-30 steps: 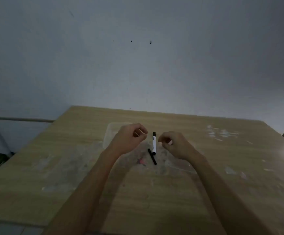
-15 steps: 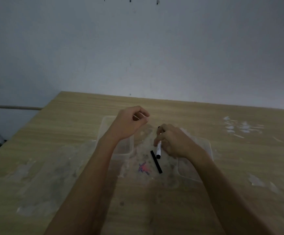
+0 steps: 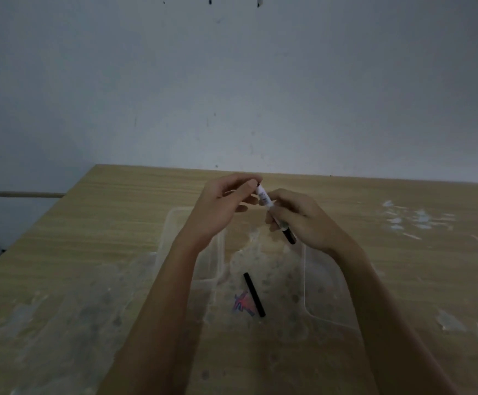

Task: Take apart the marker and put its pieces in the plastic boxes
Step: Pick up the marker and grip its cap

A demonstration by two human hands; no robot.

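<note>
Filling the upper half of the view, one plain grey-white wall rises behind one light wood-grain table, whose far edge runs along the wall and whose left edge slants toward the viewer; its top is smeared with pale residue, with white flecks at the right and a small pink and blue scribble near the middle. Two clear plastic boxes stand on it: the left clear box lies under the left forearm, and the right clear box sits just beside the right forearm, with a strip of bare wood between them. Wide open tabletop lies to the left and right of the boxes. Two bare hands meet above the gap, clear of the surface. The right hand is clenched around the one white-barrelled marker with black ends, held tilted, its upper end leaning left. The left hand pinches that upper end between thumb and fingertips. One loose slim black stick-shaped piece rests on the table between the boxes, touching the scribble.
</note>
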